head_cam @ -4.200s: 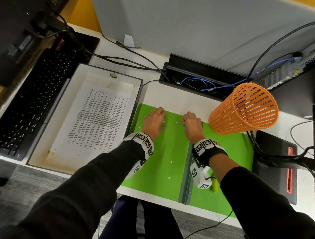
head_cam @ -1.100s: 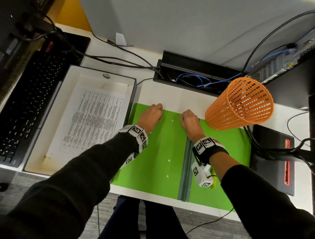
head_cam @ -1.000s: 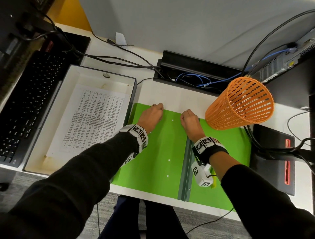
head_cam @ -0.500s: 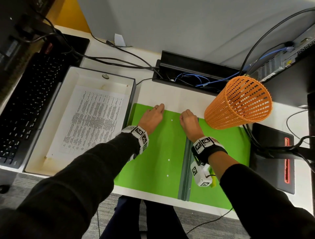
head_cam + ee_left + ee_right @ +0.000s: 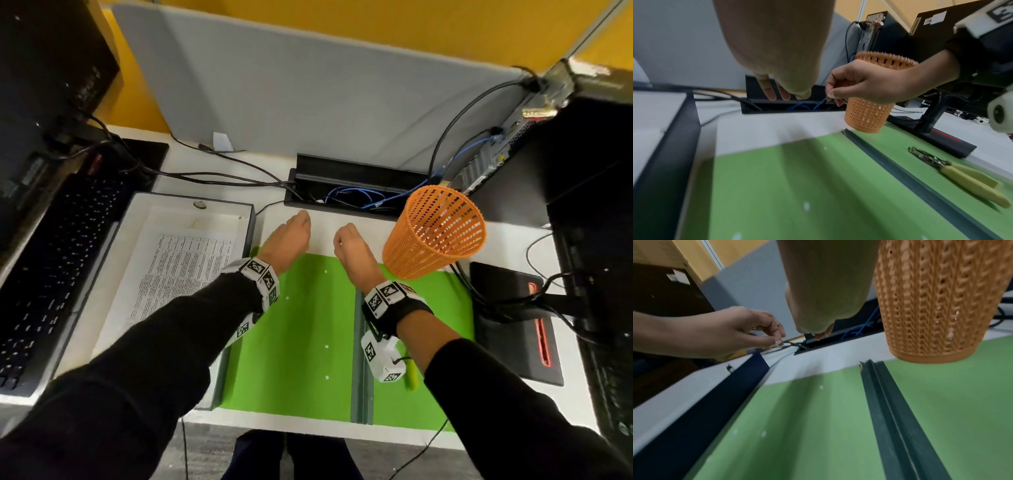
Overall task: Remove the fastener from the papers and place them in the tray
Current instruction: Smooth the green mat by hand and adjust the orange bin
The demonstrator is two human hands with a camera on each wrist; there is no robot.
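The white tray (image 5: 154, 208) with dark outer walls sits left of the green mat (image 5: 301, 342). A printed stack of papers (image 5: 181, 270) lies flat inside it. I see no fastener on the papers. My left hand (image 5: 294, 233) hovers over the white desk just past the mat's far edge, its fingers (image 5: 777, 92) hanging loosely and holding nothing. My right hand (image 5: 346, 236) hovers beside it, next to the orange basket. Its fingers (image 5: 835, 91) are curled with the thumb near the index finger, and nothing shows between them.
An orange mesh basket (image 5: 435, 233) stands at the mat's far right corner. Yellow-handled pliers (image 5: 962, 175) lie on the mat's right side. A cable trough (image 5: 352, 185) runs behind the hands, a keyboard (image 5: 58, 267) lies left of the tray, and a monitor stand (image 5: 513, 318) is at right.
Both hands have lifted off the green mat and moved forward over the white desk. The left hand's fist has loosened. The head view has tilted upward.
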